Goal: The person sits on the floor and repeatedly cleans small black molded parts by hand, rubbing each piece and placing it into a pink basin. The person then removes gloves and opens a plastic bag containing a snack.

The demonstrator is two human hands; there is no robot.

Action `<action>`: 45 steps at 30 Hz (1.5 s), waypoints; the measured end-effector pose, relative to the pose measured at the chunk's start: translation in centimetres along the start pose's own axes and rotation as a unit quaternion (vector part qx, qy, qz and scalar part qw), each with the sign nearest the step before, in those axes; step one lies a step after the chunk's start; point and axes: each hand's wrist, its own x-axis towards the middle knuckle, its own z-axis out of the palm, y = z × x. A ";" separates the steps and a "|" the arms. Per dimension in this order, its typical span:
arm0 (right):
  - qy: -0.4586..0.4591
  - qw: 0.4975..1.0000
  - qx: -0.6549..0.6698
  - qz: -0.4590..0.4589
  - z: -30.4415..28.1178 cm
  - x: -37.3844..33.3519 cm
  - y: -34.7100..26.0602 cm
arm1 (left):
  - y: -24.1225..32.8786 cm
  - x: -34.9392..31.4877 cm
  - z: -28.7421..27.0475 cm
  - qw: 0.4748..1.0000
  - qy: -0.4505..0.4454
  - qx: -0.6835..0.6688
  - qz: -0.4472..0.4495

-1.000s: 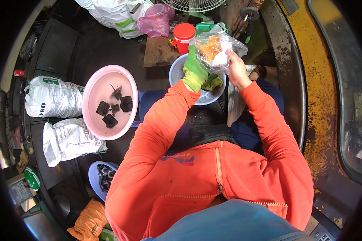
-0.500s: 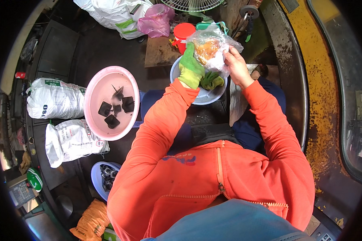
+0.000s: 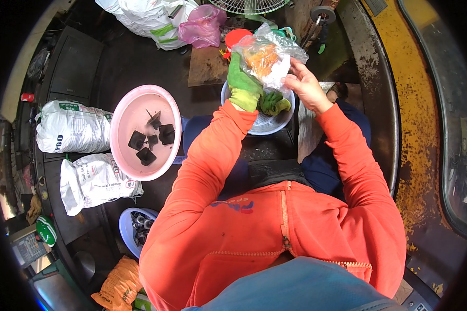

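My left hand (image 3: 244, 83), in a green work glove, is closed around the left side of a clear plastic bag (image 3: 270, 44). Something orange-brown shows through the plastic, perhaps bread, though I cannot be sure. My bare right hand (image 3: 307, 85) pinches a white crumpled piece (image 3: 279, 68) at the bag's right side; paper or tissue, by its look. Below both hands sits a light blue plastic basket (image 3: 267, 124). A second green glove (image 3: 274, 103) lies in it, off the hand.
A pink basin (image 3: 120, 150) with several dark square parts stands at left, beside white sacks (image 3: 72, 127). A blue basin (image 3: 125, 228) of metal parts is lower left. Beyond the bag are a red-lidded container (image 3: 237, 37) and a fan (image 3: 249, 5). A rusty yellow machine (image 3: 399, 103) borders the right.
The bag has tilted and shifted slightly left with my gloved hand. My right hand has moved a little down, its fingers still at the white piece.
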 end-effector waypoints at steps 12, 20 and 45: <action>0.020 0.994 -0.102 -0.027 0.4 0.4 1.1 | -1.1 -0.6 0.4 0.991 0.106 0.080 -0.019; 0.000 0.988 -0.147 -0.055 0.6 0.4 2.3 | -0.6 -0.1 -0.6 0.985 0.116 0.125 0.020; 0.075 0.995 -0.038 0.045 -0.6 0.5 -1.1 | 1.8 1.4 -2.5 0.996 0.041 -0.064 -0.040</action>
